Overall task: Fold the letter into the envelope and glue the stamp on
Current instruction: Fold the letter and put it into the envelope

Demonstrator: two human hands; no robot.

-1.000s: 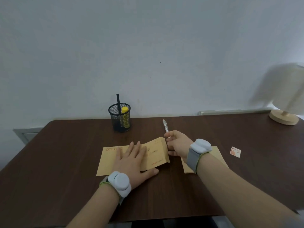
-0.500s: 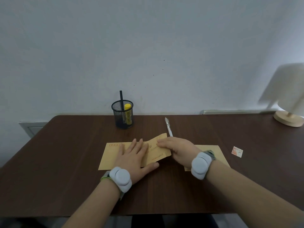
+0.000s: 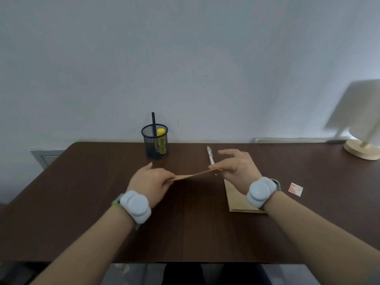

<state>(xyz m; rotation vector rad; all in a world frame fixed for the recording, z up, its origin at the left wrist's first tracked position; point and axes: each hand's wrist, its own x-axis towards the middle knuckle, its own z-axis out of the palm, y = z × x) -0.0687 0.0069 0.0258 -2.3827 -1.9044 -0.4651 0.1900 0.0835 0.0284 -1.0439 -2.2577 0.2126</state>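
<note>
Left hand [image 3: 150,181]: reaching in from the near edge, a white wrist unit [image 3: 135,206] strapped on; fingers pinching the left end of the envelope [image 3: 195,174].

Right hand [image 3: 236,166]: also wearing a white wrist unit [image 3: 261,191]; thumb and forefinger gripping the envelope's right end, the remaining fingers spreading loose above it.

Envelope: tan, hanging edge-on between the two hands, lifted clear of the table [image 3: 185,233], sagging slightly toward the left.

Paper [image 3: 236,200]: tan sheet lying flat on the table under the right wrist, partly hidden by the forearm; whether it is the letter cannot be told.

Stamp [image 3: 296,189]: small, orange and white, lying flat just right of the right wrist, apart from the paper.

Pen [image 3: 210,155]: white, lying on the table beyond the right hand's fingertips, pointing away.

Cup [image 3: 154,141]: black mesh, standing near the far edge, holding a yellow glue stick [image 3: 161,140] and a black stick [image 3: 153,124].

Lamp [image 3: 362,124]: white shade, pale wooden base, standing at the far right corner, blurring in the frame.

Wall [image 3: 185,58]: pale, plain, rising behind the table.
</note>
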